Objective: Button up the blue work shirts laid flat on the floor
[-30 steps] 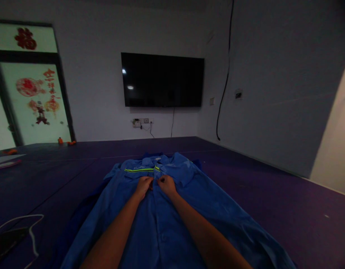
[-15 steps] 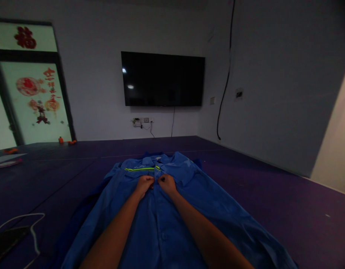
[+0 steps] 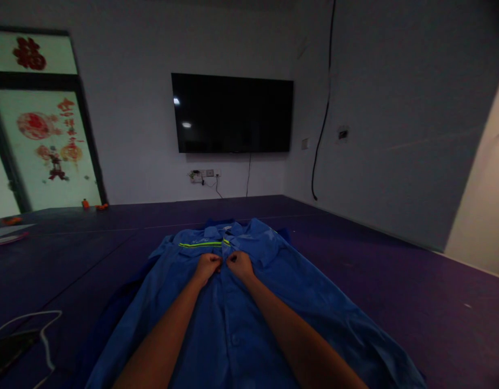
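Note:
A blue work jacket (image 3: 257, 313) lies spread on the purple surface, its collar at the far end and a yellow-green stripe across the chest. My left hand (image 3: 208, 267) pinches one side of the front opening just below the stripe. Close beside it, my right hand (image 3: 240, 265) pinches the other side of the front edge, the fingers curled. The fingertips nearly meet, and any button between them is too small and dark to make out. Lower on the front a round button (image 3: 235, 340) shows.
On the left lies a dark phone (image 3: 12, 351) with a white cable (image 3: 48, 346). Orange items (image 3: 101, 207) sit near the glass door (image 3: 42, 156). A television (image 3: 233, 114) hangs on the far wall, and a black cable (image 3: 323, 124) dangles at the corner.
The view has shifted slightly. Both hands stay at the same place on the jacket front, still pinching, with scarcely any finger movement visible.

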`<move>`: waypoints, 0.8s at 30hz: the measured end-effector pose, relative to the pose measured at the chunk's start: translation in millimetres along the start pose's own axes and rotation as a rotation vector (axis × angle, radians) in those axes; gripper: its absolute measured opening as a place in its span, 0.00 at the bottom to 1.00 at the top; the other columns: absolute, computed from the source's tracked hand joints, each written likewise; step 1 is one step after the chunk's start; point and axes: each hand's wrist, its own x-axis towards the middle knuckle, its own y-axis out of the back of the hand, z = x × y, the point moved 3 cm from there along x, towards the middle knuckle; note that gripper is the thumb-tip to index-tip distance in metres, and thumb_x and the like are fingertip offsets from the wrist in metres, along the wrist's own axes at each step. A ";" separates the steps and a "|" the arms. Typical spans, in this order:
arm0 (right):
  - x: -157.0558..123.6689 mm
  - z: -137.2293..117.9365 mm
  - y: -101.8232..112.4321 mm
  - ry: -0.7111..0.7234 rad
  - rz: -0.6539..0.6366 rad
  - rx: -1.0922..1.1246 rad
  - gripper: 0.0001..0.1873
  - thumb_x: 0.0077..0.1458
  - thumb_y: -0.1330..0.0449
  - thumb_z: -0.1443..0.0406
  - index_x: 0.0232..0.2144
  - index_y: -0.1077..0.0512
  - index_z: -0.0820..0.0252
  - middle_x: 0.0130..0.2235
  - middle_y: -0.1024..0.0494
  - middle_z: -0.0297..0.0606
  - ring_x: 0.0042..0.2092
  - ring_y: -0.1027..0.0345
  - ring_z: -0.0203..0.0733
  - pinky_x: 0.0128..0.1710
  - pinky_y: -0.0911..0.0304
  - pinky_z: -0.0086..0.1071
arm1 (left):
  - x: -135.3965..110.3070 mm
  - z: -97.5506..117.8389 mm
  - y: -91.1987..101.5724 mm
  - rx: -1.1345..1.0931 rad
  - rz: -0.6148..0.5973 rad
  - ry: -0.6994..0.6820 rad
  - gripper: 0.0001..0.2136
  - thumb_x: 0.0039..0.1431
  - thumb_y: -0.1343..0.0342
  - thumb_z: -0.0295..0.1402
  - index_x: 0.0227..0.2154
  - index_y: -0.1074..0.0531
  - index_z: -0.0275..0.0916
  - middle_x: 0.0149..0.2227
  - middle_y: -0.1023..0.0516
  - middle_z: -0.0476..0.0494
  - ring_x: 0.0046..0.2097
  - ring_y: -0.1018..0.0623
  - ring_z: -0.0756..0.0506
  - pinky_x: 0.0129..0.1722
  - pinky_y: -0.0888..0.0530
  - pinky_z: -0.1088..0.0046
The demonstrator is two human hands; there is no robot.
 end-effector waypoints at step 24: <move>1.6 -0.6 0.0 0.034 -0.002 0.000 0.12 0.49 0.45 0.62 0.24 0.25 0.63 0.27 0.22 0.39 0.29 0.30 0.36 0.25 0.44 0.23 | -4.5 7.3 -3.1 0.072 -0.003 -0.059 0.07 0.43 0.49 0.32 0.15 0.33 0.34 0.15 0.34 0.51 0.19 0.34 0.53 0.20 0.36 0.79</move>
